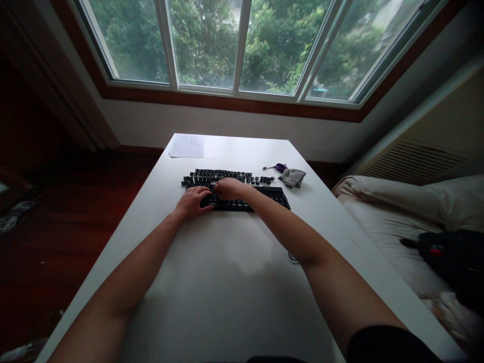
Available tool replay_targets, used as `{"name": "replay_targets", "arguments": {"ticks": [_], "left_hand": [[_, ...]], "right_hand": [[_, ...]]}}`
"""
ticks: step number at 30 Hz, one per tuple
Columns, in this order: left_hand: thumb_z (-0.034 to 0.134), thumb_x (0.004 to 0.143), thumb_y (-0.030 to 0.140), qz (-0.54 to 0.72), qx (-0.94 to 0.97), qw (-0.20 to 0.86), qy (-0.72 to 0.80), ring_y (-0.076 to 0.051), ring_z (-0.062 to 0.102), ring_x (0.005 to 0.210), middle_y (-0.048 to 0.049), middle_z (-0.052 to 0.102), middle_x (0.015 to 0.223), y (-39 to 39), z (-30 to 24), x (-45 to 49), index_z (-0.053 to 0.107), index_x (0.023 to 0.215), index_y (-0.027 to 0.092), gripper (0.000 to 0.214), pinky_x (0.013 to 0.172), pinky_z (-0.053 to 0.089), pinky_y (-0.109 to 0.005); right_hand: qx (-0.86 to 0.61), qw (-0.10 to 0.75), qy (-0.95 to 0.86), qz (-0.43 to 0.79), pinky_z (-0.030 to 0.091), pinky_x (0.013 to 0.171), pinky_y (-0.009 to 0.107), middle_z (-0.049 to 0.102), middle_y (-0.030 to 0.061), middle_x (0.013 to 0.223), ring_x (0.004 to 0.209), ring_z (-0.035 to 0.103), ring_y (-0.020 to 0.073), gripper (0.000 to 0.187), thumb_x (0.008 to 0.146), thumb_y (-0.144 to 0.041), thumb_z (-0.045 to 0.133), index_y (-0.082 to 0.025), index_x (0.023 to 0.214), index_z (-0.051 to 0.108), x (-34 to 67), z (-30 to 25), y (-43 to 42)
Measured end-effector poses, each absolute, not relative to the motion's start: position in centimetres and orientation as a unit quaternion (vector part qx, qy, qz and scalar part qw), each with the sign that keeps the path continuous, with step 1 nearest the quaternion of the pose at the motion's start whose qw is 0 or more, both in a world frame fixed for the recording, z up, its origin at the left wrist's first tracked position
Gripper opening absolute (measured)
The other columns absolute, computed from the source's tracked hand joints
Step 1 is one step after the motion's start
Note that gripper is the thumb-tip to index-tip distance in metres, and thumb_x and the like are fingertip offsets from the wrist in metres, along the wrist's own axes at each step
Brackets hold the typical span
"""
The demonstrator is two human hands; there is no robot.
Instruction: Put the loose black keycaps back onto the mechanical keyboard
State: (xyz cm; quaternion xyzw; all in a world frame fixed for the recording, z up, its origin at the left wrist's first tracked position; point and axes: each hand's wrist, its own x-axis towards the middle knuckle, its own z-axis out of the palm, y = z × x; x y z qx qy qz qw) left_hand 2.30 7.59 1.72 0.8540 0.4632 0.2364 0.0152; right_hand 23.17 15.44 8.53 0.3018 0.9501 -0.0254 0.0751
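Note:
A black keyboard (236,205) lies across the white table, partly covered by both of my hands. Over its left end rests my left hand (193,198), fingers stretched out and thumb apart along the front edge. My right hand (230,188) is bent down over the keyboard's left half, just beside the left hand, with its fingers closed. What those fingers hold, if anything, is hidden. Behind the keyboard, loose black keycaps (215,173) are laid out in rows, with several more (264,179) toward the right.
A grey cloth (293,178) and a purple-handled brush-like tool (279,167) lie right of the keycaps. Paper (187,146) lies at the table's far left corner. A dark cable loop (292,257) shows beside my right forearm. A pale sofa (393,201) flanks the table (212,282).

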Motion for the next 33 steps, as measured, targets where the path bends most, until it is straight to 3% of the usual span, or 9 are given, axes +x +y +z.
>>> {"name": "replay_targets", "arguments": {"ticks": [5, 8, 14, 17, 21, 27, 31, 33], "left_hand": [[0.071, 0.084, 0.048, 0.232, 0.852, 0.019, 0.469, -0.031, 0.055, 0.126, -0.0083, 0.061, 0.136, 7.5, 2.0, 2.3, 0.063, 0.126, 0.027, 0.047, 0.110, 0.040, -0.050], [0.071, 0.084, 0.048, 0.232, 0.852, 0.023, 0.469, -0.031, 0.055, 0.126, -0.0084, 0.061, 0.136, 7.4, 2.1, 2.4, 0.064, 0.126, 0.028, 0.047, 0.110, 0.040, -0.051], [0.069, 0.086, 0.049, 0.245, 0.848, 0.023, 0.470, -0.030, 0.057, 0.124, -0.0084, 0.063, 0.134, 7.5, 2.1, 2.6, 0.065, 0.125, 0.027, 0.045, 0.108, 0.042, -0.050], [0.062, 0.091, 0.047, 0.261, 0.840, 0.029, 0.474, -0.029, 0.058, 0.122, -0.0071, 0.065, 0.130, 7.5, 2.1, 2.6, 0.069, 0.118, 0.027, 0.034, 0.107, 0.043, -0.049], [0.055, 0.095, 0.039, 0.298, 0.803, 0.014, 0.517, -0.028, 0.061, 0.115, -0.0059, 0.070, 0.121, 7.6, 2.1, 2.1, 0.072, 0.106, 0.026, 0.024, 0.106, 0.044, -0.048], [0.049, 0.096, 0.034, 0.355, 0.707, -0.010, 0.611, -0.027, 0.061, 0.107, -0.0066, 0.070, 0.109, 8.4, 1.5, 0.7, 0.070, 0.095, 0.025, 0.023, 0.100, 0.048, -0.045], [0.053, 0.093, 0.033, 0.364, 0.681, -0.019, 0.635, -0.028, 0.060, 0.105, -0.0079, 0.068, 0.107, 8.8, 0.9, 0.3, 0.068, 0.096, 0.024, 0.018, 0.099, 0.048, -0.046], [0.055, 0.090, 0.031, 0.365, 0.678, -0.019, 0.637, -0.029, 0.059, 0.106, -0.0085, 0.066, 0.110, 8.9, 0.6, 0.3, 0.068, 0.101, 0.025, 0.018, 0.100, 0.048, -0.047]], "right_hand": [[0.313, 0.036, 0.947, -0.055, 0.033, 0.065, 0.027, 0.073, 0.0064, 0.087, 0.078, 0.061, 0.0184, 0.011, 0.082, -0.025, 0.068, -0.021, 0.088, 0.077, 23.9, 8.2, 15.7], [0.326, -0.058, 0.938, -0.106, 0.028, 0.061, 0.026, 0.066, 0.0013, 0.075, 0.068, 0.051, 0.0134, 0.013, 0.085, -0.032, 0.066, -0.019, 0.082, 0.070, 24.3, 8.3, 16.1], [0.314, -0.267, 0.818, -0.401, 0.023, 0.054, 0.024, 0.035, -0.0071, 0.053, 0.054, 0.031, 0.0083, 0.037, 0.086, -0.036, 0.054, -0.021, 0.057, 0.037, 22.4, 7.9, 15.7], [0.274, -0.316, 0.717, -0.558, 0.023, 0.048, 0.023, 0.034, -0.0083, 0.049, 0.047, 0.029, 0.0077, 0.035, 0.082, -0.038, 0.055, -0.023, 0.058, 0.033, 21.0, 6.7, 15.0], [0.279, -0.328, 0.634, -0.642, 0.021, 0.044, 0.022, 0.033, -0.0093, 0.049, 0.044, 0.025, 0.0068, 0.034, 0.076, -0.036, 0.059, -0.024, 0.059, 0.032, 19.9, 4.5, 14.4], [0.315, -0.351, 0.638, -0.608, 0.023, 0.045, 0.022, 0.031, -0.0092, 0.050, 0.045, 0.027, 0.0077, 0.037, 0.077, -0.041, 0.059, -0.025, 0.060, 0.030, 19.6, 2.8, 14.8], [0.410, -0.370, 0.710, -0.437, 0.029, 0.052, 0.023, 0.036, -0.0068, 0.054, 0.053, 0.035, 0.0100, 0.036, 0.085, -0.043, 0.053, -0.023, 0.061, 0.035, 20.3, 3.4, 16.7], [0.458, -0.355, 0.748, -0.324, 0.033, 0.059, 0.023, 0.046, -0.0045, 0.059, 0.060, 0.043, 0.0116, 0.033, 0.088, -0.040, 0.053, -0.021, 0.062, 0.043, 20.9, 3.7, 17.9]]}}
